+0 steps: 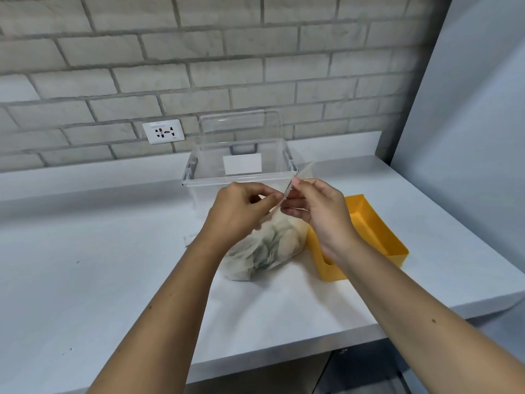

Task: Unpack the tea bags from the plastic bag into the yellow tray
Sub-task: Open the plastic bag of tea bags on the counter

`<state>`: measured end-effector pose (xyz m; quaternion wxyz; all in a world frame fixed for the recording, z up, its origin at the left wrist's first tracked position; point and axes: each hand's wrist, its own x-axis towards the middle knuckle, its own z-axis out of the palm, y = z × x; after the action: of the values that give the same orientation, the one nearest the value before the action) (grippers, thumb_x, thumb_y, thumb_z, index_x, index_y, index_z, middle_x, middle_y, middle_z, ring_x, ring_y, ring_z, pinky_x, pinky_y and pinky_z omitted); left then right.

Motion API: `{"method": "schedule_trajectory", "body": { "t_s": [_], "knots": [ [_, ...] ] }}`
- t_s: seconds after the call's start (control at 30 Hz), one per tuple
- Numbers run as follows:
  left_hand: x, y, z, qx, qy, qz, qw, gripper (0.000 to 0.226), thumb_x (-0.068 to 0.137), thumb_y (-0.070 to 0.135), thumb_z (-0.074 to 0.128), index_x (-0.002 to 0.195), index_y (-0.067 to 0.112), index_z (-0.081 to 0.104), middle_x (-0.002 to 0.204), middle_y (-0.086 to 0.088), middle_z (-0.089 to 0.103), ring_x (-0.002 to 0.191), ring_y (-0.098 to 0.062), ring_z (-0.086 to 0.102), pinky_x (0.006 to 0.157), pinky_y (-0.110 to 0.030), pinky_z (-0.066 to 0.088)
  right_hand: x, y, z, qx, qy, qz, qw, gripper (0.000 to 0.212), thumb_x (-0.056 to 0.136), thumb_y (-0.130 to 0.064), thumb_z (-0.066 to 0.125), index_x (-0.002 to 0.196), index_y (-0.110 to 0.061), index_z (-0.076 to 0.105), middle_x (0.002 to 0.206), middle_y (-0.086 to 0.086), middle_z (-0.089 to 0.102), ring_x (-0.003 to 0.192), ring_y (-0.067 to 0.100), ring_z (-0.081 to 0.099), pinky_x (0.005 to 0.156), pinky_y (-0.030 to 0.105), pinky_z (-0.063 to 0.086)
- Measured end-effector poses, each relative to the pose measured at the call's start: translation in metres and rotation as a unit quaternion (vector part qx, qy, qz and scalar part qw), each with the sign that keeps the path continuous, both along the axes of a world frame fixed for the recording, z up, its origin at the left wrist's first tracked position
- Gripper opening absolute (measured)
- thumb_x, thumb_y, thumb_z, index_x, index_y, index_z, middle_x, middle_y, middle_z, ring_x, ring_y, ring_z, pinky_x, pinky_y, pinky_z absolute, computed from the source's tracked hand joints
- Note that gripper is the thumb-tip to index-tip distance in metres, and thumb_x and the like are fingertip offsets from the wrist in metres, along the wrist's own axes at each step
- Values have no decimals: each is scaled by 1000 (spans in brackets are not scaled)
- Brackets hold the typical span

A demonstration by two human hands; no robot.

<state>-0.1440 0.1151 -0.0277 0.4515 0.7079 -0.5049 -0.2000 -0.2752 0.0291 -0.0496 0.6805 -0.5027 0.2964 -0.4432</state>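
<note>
A clear plastic bag [272,248] full of several pale tea bags stands on the white counter, in the middle of the view. My left hand [235,211] and my right hand [321,209] both pinch the bag's top edge, one on each side, just above the tea bags. The yellow tray [377,228] lies directly to the right of the bag, touching it or nearly so. It looks empty inside, and my right wrist covers its near left corner.
A clear plastic storage box [241,169] with its lid raised stands right behind the bag. A wall socket [163,131] sits on the brick wall behind. The counter [85,280] ends at the front and at the right, near a grey panel [468,109].
</note>
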Motion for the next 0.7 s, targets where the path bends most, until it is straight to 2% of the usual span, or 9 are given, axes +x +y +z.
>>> {"method": "schedule_trajectory", "body": {
  "t_s": [0.2,0.33,0.4,0.5,0.6,0.7],
  "knots": [
    [-11,-7,3,10,70,-7,997,21,83,41,78,97,25,76,70,6,62,50,-9,55,48,-25,45,-7,0,0,-17,18,0,1000,11,92,-5,58,82,-6,64,76,11,68,68,20,65,78,37,58],
    [-16,-12,3,0,51,0,999,20,82,33,80,92,17,78,68,9,67,50,-5,59,49,-16,45,-9,-2,-2,-44,31,7,999,10,92,-9,63,83,-8,68,77,8,69,72,19,65,80,36,58],
    [-18,-12,2,-10,42,4,999,18,83,31,79,91,15,79,68,8,70,54,-7,64,53,-19,50,-11,-4,-4,-53,42,14,998,10,92,-10,63,84,-8,68,75,6,69,70,18,63,80,37,57],
    [-20,-10,-2,-3,30,-8,1000,12,88,25,74,90,14,79,75,-1,75,60,-15,68,57,-26,57,-16,-5,-7,-70,65,37,995,12,94,-10,60,85,-7,67,75,6,66,70,18,60,78,35,56],
    [-15,-9,-3,0,94,-4,996,14,94,16,66,92,10,78,78,-5,75,58,-13,64,54,-21,53,-21,-8,-9,-73,64,68,993,14,97,-9,54,86,-6,63,78,9,62,72,19,58,75,30,57],
    [-11,-9,-3,5,199,8,980,19,99,13,59,90,9,75,73,-2,70,56,-12,60,55,-20,52,-25,-9,-11,-52,53,76,994,13,99,-8,50,90,-4,59,85,13,58,74,20,59,78,35,58]
  ]
}}
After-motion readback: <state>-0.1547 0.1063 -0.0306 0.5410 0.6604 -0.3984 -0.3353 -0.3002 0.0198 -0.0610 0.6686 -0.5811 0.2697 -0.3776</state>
